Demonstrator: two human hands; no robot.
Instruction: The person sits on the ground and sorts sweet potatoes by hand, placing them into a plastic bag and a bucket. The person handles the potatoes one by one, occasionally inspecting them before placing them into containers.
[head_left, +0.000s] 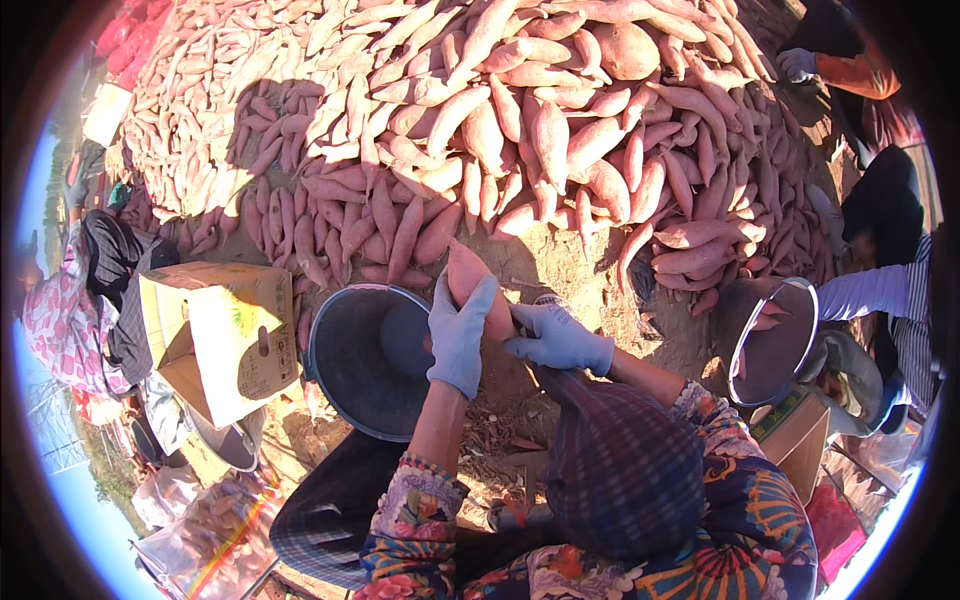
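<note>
Both of my hands wear pale blue-grey gloves and meet at one large pink-skinned sweet potato (471, 274). My left hand (459, 341) wraps its middle, thumb on the near side, with the pointed end facing away from me. At the lower end, the fingers of my right hand (562, 337) close around the narrow tip. Just left of my left hand stands a dark bucket (360, 382), tilted in view; a small reddish thing partly shows inside by my wrist. Beyond my hands rises a large heap of sweet potatoes (551, 142), partly in shadow.
An open cardboard box (255, 360) stands left of the bucket. To the right, another bucket (776, 360) holds a few sweet potatoes, beside a person's pale sleeve (862, 292). A co-worker's gloved hand (799, 65) shows at upper right. Another person (60, 322) sits at far left.
</note>
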